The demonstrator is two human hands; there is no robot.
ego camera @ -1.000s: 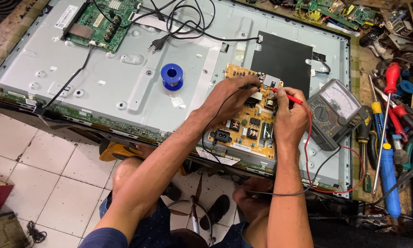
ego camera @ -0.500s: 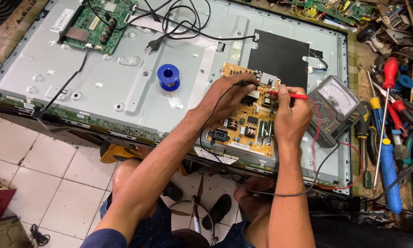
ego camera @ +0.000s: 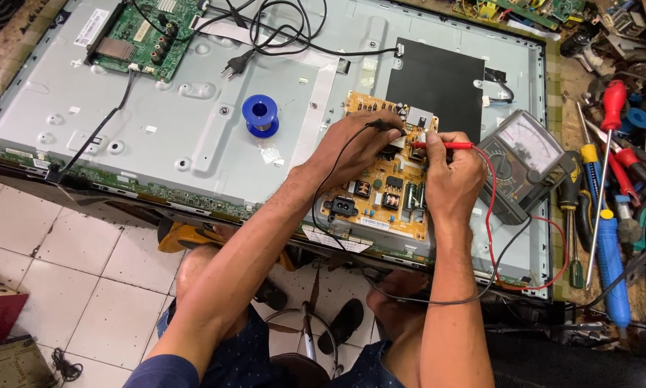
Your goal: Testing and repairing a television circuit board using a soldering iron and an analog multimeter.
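On the left of the big grey metal back of a flat screen [ego camera: 157, 136] sits a green circuit board [ego camera: 132, 36]. Next comes a small blue spool [ego camera: 259, 115]. The left hand [ego camera: 351, 147] pinches a thin black test probe [ego camera: 384, 126] on the yellow circuit board [ego camera: 384, 183]. The right hand [ego camera: 452, 179] pinches a red test probe [ego camera: 441, 145] there too. Both tips touch the board, so testing looks under way, not finished. The grey meter with a needle dial [ego camera: 520, 162] lies just right, on the counter [ego camera: 567, 86].

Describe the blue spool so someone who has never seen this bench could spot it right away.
Find the big grey metal back panel of the opened flat screen. Near its middle, left of the yellow circuit board, stands the blue spool. It is the only round blue thing on the bare metal.
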